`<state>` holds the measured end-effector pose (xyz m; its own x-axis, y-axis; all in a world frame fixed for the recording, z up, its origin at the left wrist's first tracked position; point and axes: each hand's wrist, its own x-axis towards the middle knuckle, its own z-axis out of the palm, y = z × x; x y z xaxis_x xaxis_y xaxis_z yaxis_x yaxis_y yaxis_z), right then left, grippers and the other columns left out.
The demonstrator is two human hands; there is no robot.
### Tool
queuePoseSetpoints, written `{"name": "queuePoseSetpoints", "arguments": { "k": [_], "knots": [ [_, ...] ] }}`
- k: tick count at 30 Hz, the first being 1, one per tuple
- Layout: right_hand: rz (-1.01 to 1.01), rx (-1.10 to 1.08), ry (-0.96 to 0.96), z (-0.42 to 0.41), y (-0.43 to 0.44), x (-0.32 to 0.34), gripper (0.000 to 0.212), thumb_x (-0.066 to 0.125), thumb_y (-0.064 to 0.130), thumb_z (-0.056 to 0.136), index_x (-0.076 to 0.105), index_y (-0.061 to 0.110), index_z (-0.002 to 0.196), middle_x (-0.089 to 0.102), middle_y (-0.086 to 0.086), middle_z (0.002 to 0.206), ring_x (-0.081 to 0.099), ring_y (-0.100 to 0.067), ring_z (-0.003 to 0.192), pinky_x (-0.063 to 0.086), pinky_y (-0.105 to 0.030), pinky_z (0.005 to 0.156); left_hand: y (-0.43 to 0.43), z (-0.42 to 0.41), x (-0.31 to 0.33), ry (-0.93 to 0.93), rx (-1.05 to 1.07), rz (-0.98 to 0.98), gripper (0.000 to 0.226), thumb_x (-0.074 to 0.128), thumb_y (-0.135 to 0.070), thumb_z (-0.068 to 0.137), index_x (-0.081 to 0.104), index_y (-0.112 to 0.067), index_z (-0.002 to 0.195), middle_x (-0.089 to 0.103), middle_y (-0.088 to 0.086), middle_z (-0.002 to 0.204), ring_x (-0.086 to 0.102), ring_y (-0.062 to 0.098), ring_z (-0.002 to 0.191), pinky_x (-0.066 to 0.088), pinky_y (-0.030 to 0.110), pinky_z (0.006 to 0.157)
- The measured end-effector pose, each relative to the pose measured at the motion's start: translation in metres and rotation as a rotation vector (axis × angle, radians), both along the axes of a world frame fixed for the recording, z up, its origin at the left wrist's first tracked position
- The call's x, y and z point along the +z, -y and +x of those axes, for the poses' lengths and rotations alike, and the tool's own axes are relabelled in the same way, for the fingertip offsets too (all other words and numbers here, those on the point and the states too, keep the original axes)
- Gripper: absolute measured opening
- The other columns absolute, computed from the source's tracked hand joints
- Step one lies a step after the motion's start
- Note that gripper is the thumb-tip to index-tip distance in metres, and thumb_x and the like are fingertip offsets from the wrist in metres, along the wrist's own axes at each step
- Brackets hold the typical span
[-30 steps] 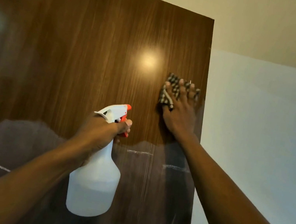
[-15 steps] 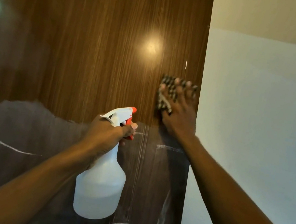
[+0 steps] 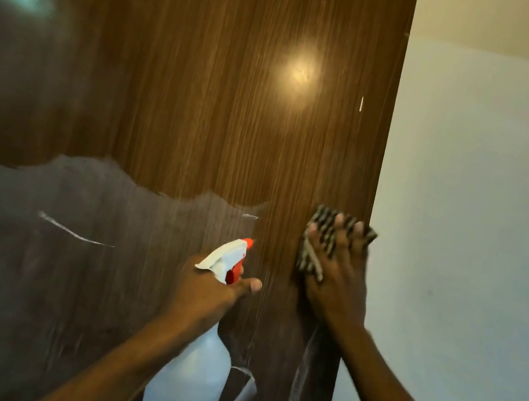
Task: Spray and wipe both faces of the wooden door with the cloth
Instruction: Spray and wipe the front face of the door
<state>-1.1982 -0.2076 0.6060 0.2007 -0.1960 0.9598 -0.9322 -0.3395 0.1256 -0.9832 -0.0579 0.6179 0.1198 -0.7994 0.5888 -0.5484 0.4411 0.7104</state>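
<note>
door: wooden door [image 3: 202, 103] fills the left and middle of the view, vertical grain, its right edge runs top to bottom just right of centre
door upper part: warm brown with 1 round glare spot [image 3: 299, 72], and a pale greenish glare at top left
door lower part: greyish haze with a wavy top border, plus a few thin white streaks [image 3: 74, 232] (film or reflection, cannot tell)
cloth: black-and-white checked cloth [image 3: 321, 237] lies flat on the door face right at the right edge, mid-height in view; 1 corner pokes just past the edge
right hand: right hand [image 3: 337, 281] lies palm-down on the cloth with its fingers straight and spread, pressing it against the wood; fingertips point up, slightly motion-blurred
left hand: left hand [image 3: 207, 290] is curled round the neck of the spray bottle [image 3: 188, 386], with the thumb stretched out to the right
bottle: white translucent body hangs below the fist, white head with an orange trigger and an orange nozzle tip, nozzle aimed up-right at the door; close to the face, contact not clear
spacing: the 2 hands are near each other, not touching, bottle left of cloth
background: pale wall [image 3: 476, 234] right of the door, a beige band above it
</note>
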Motion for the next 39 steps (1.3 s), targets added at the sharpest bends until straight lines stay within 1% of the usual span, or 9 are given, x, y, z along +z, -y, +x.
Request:
{"name": "queuePoseSetpoints", "arguments": {
  "k": [3, 10, 14, 18, 21, 25, 29, 33, 39],
  "knots": [
    [-0.092, -0.014, -0.287, -0.018, 0.002, -0.046, 0.067, 0.046, 0.053, 0.093, 0.034, 0.025, 0.153, 0.019, -0.015, 0.164, 0.008, -0.042, 0.151, 0.023, -0.068, 0.114, -0.001, 0.004, -0.001, -0.131, -0.020, 0.031, 0.062, 0.061, -0.035, 0.086, 0.035, -0.019, 0.140, 0.044, 0.002, 0.142, 0.047, 0.017, 0.121, 0.035, 0.021, 0.092],
    [-0.022, -0.020, 0.145, 0.042, -0.014, 0.014, 0.070, 0.039, 0.054, 0.092, 0.027, 0.029, 0.156, 0.009, -0.012, 0.166, -0.004, -0.039, 0.152, 0.002, -0.060, 0.121, -0.012, 0.029, -0.019, -0.251, 0.008, 0.055, 0.058, 0.063, -0.033, 0.083, 0.043, -0.014, 0.134, 0.054, 0.006, 0.132, 0.054, 0.025, 0.116, 0.042, 0.029, 0.094],
    [-0.081, -0.017, -0.169, 0.102, -0.008, 0.039, 0.073, 0.039, 0.058, 0.090, 0.025, 0.031, 0.157, 0.011, -0.012, 0.166, 0.002, -0.040, 0.152, 0.007, -0.062, 0.120, -0.009, 0.047, -0.007, -0.287, 0.030, -0.002, 0.057, 0.063, -0.032, 0.083, 0.046, -0.010, 0.132, 0.059, 0.013, 0.125, 0.059, 0.026, 0.109, 0.045, 0.032, 0.094],
    [-0.164, -0.016, -0.397, 0.072, 0.002, -0.004, 0.071, 0.043, 0.058, 0.091, 0.031, 0.031, 0.155, 0.021, -0.011, 0.164, 0.012, -0.038, 0.151, 0.016, -0.061, 0.119, -0.007, 0.058, 0.003, -0.284, 0.061, -0.049, 0.047, 0.061, -0.034, 0.085, 0.055, -0.010, 0.124, 0.066, 0.010, 0.112, 0.064, 0.022, 0.096, 0.048, 0.026, 0.083],
    [-0.111, -0.018, -0.234, 0.043, 0.000, -0.009, 0.073, 0.044, 0.059, 0.089, 0.031, 0.030, 0.155, 0.016, -0.011, 0.165, 0.005, -0.037, 0.152, 0.010, -0.060, 0.120, -0.008, 0.075, 0.002, -0.259, 0.084, -0.058, 0.048, 0.061, -0.040, 0.084, 0.057, -0.013, 0.123, 0.068, 0.008, 0.110, 0.065, 0.019, 0.092, 0.051, 0.025, 0.079],
    [-0.033, -0.044, 0.077, 0.108, -0.019, 0.024, 0.072, 0.035, 0.058, 0.092, 0.023, 0.030, 0.158, 0.007, -0.011, 0.167, -0.005, -0.038, 0.152, 0.001, -0.059, 0.121, -0.014, 0.110, 0.002, -0.313, 0.137, -0.054, 0.052, 0.059, -0.041, 0.084, 0.053, -0.012, 0.127, 0.065, 0.008, 0.116, 0.063, 0.018, 0.089, 0.048, 0.018, 0.066],
    [-0.054, 0.020, -0.148, 0.176, -0.019, 0.022, 0.072, 0.036, 0.058, 0.091, 0.026, 0.030, 0.157, 0.014, -0.012, 0.165, 0.003, -0.040, 0.152, 0.005, -0.061, 0.120, -0.017, 0.130, 0.002, -0.325, 0.181, -0.086, 0.053, 0.058, -0.041, 0.085, 0.051, -0.014, 0.130, 0.064, 0.005, 0.116, 0.061, 0.012, 0.086, 0.042, 0.014, 0.058],
    [-0.118, 0.033, -0.377, 0.157, -0.010, -0.039, 0.069, 0.047, 0.055, 0.093, 0.031, 0.031, 0.155, 0.020, -0.009, 0.164, 0.011, -0.036, 0.152, 0.015, -0.059, 0.120, -0.019, 0.140, -0.002, -0.360, 0.177, -0.054, 0.051, 0.058, -0.038, 0.086, 0.048, -0.014, 0.131, 0.058, 0.001, 0.121, 0.059, 0.017, 0.095, 0.049, 0.023, 0.070],
    [-0.001, -0.062, 0.082, 0.145, -0.023, -0.034, 0.071, 0.045, 0.050, 0.089, 0.029, 0.031, 0.156, 0.013, -0.011, 0.166, 0.003, -0.038, 0.152, 0.010, -0.061, 0.120, -0.034, 0.173, -0.023, -0.367, 0.176, -0.002, 0.032, 0.057, -0.032, 0.088, 0.049, -0.019, 0.116, 0.054, -0.002, 0.104, 0.053, 0.007, 0.072, 0.044, 0.017, 0.060]
  ]
}}
